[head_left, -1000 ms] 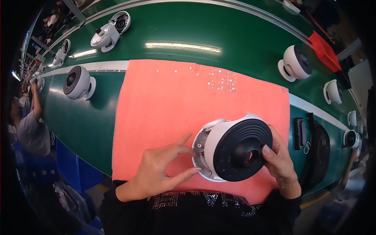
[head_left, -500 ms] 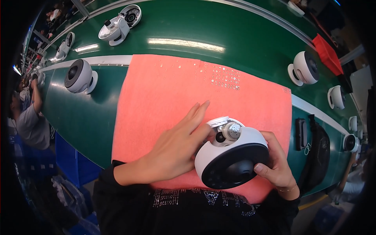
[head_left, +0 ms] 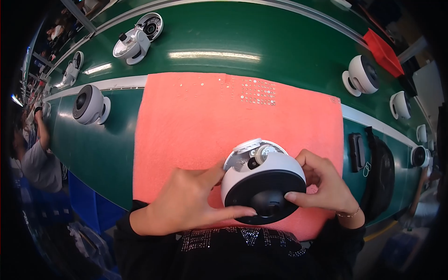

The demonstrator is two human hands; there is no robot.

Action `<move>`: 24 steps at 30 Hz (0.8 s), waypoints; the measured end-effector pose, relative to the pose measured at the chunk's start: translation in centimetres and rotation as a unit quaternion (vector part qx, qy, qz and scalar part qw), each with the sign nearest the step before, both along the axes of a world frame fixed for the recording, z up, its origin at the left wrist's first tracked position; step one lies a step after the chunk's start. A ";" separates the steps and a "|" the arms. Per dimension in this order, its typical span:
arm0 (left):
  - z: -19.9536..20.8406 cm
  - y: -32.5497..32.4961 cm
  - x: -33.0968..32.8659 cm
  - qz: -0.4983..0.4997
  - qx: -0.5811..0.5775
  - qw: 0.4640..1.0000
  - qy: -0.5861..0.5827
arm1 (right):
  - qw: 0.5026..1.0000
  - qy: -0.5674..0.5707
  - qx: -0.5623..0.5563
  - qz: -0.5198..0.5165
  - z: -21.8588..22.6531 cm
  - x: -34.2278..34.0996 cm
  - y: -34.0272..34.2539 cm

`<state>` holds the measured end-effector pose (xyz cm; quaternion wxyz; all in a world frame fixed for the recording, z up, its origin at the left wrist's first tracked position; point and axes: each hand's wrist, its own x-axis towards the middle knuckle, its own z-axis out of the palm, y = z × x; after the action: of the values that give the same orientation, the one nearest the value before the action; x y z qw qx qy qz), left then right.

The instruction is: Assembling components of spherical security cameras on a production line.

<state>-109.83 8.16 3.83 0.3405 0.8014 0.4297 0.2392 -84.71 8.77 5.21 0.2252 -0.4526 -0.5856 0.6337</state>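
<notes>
A round white camera housing with a black front [head_left: 247, 196] is held just above the near part of a pink cloth mat [head_left: 186, 121]. My left hand [head_left: 186, 198] grips its left side, thumb on the black face and fingers around the white shell. On the right side my right hand [head_left: 324, 182] grips it too, thumb pressed on the black front and fingers behind the shell. At the top the housing is open, showing a round silver-white part [head_left: 265, 153] and a small dark cylinder inside. Small shiny screws [head_left: 258, 91] sit in rows at the mat's far edge.
A green conveyor belt [head_left: 196, 32] runs behind the mat, carrying an opened white unit [head_left: 135, 44]. Finished-looking white cameras stand at left [head_left: 88, 105] and right [head_left: 361, 74]. A red bin [head_left: 382, 51], a black pouch [head_left: 380, 172] and a blue bin [head_left: 93, 200] are around. Co-workers sit left and right.
My left hand has moved from the housing's open top to its left side, its thumb now on the black face. The housing has shifted slightly left. My right hand stays on it.
</notes>
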 end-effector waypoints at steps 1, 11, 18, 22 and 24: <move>-0.1 0.1 0.0 -0.003 0.002 1.000 0.000 | 1.000 0.000 0.002 -0.003 0.1 0.0 0.2; 0.2 -0.1 0.1 -0.008 0.064 0.993 0.094 | 0.998 -0.028 0.038 0.036 -0.6 1.4 0.3; 0.4 1.3 0.3 -0.050 0.003 0.993 0.111 | 0.998 0.013 0.060 -0.027 -1.3 1.3 0.2; 0.6 3.3 0.1 -0.077 -0.058 0.981 0.170 | 0.984 -0.114 0.135 -0.029 -2.1 0.4 1.8; 0.7 4.0 0.3 -0.074 -0.081 0.977 0.181 | 0.974 -0.148 0.172 -0.023 -2.2 0.1 2.3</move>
<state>-109.55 12.20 4.51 0.3377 0.8307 0.4417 0.0286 -84.57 11.07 3.01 0.2249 -0.5090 -0.7019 0.4447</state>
